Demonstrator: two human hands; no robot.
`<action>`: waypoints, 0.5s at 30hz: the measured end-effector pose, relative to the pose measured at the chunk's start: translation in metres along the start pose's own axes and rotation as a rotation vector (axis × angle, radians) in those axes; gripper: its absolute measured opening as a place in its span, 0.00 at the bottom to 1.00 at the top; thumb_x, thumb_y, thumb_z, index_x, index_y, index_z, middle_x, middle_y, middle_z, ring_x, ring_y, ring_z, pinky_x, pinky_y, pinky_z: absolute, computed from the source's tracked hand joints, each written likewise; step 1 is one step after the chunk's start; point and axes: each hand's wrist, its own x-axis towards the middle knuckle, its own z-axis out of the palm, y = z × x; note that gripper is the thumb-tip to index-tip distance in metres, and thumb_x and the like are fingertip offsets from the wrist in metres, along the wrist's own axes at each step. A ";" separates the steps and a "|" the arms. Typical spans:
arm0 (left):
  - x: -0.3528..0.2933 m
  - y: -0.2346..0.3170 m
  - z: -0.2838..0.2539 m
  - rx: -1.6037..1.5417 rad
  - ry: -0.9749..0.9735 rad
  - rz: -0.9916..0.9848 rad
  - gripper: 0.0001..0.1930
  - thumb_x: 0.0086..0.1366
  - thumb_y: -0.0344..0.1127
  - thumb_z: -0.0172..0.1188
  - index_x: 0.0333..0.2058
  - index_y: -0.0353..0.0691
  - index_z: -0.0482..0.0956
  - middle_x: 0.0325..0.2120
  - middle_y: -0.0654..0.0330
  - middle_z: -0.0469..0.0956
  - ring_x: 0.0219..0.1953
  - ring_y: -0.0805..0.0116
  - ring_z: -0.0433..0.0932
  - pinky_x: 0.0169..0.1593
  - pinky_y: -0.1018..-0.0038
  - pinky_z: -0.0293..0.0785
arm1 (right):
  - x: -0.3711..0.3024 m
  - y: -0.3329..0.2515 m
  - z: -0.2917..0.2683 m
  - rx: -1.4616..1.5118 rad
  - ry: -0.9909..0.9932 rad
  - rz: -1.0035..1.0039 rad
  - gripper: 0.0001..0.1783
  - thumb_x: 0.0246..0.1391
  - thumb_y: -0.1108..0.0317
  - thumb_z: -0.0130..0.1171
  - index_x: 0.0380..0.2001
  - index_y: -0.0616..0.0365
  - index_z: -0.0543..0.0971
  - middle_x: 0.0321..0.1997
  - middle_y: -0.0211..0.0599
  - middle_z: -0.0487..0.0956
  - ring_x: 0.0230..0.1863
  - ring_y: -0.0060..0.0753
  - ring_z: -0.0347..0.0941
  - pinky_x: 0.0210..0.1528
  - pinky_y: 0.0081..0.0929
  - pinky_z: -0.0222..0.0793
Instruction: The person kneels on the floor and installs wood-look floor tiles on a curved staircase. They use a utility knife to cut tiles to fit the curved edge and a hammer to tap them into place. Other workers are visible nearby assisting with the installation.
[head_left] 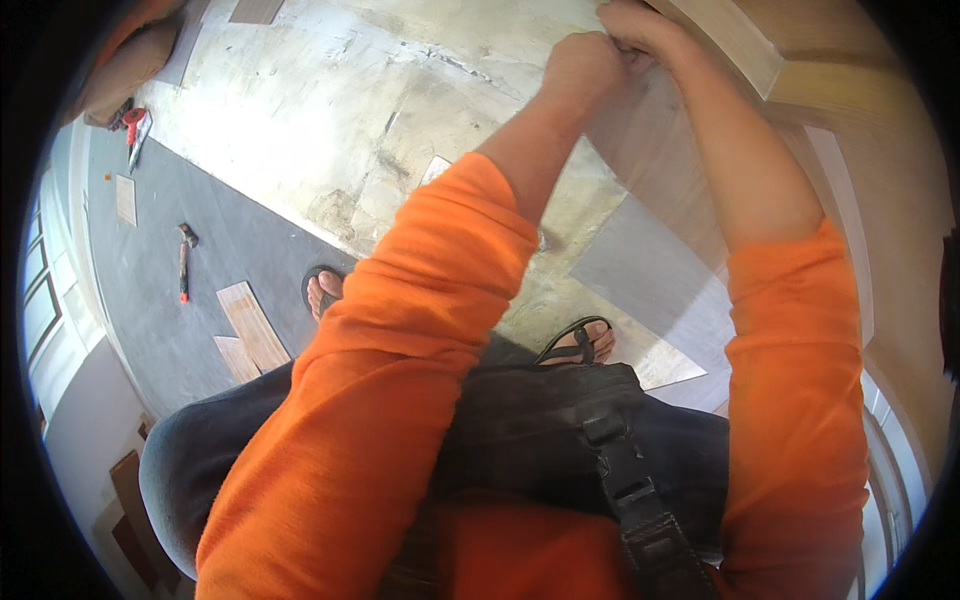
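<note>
Both of my arms, in orange sleeves, stretch toward the far right, where my hands meet. My left hand (585, 68) is closed in a fist, its fingertips turned away from view. Against it, my right hand (648, 32) is also curled closed, close to the upper edge of the picture. Whatever lies between the fingers is hidden. Beneath the hands and my right forearm runs a wood-look floor plank (650, 150), beside a wooden base panel (735, 45). A greyer plank (650, 265) lies nearer to me on the bare, patchy subfloor (400, 120).
A hammer (184, 262) rests on the dark grey floor (150, 240) at left, with cut plank offcuts (252, 325) nearer to me. Farther left are a red-handled tool (134, 122) and a small pale piece (125, 200). My sandalled feet (588, 342) stand below me.
</note>
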 end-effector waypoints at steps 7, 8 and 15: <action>-0.020 0.010 -0.007 -0.130 -0.049 -0.162 0.18 0.67 0.46 0.53 0.35 0.37 0.84 0.32 0.48 0.84 0.38 0.48 0.83 0.44 0.59 0.79 | 0.007 0.008 0.007 -0.041 -0.148 0.078 0.25 0.58 0.55 0.44 0.37 0.69 0.78 0.28 0.46 0.79 0.30 0.43 0.79 0.28 0.45 0.75; -0.021 0.007 -0.006 -0.167 -0.024 -0.171 0.17 0.65 0.44 0.54 0.34 0.36 0.84 0.32 0.46 0.83 0.39 0.47 0.83 0.44 0.58 0.79 | 0.000 -0.002 0.009 -0.100 -0.150 0.120 0.22 0.56 0.59 0.44 0.37 0.69 0.79 0.27 0.45 0.78 0.29 0.42 0.78 0.26 0.44 0.75; -0.013 -0.013 0.011 -0.212 -0.001 -0.115 0.16 0.62 0.44 0.56 0.34 0.36 0.84 0.33 0.43 0.83 0.41 0.45 0.82 0.46 0.58 0.78 | -0.001 -0.019 0.021 -0.563 -0.007 -0.017 0.17 0.51 0.64 0.49 0.38 0.64 0.79 0.29 0.44 0.79 0.29 0.45 0.79 0.31 0.46 0.74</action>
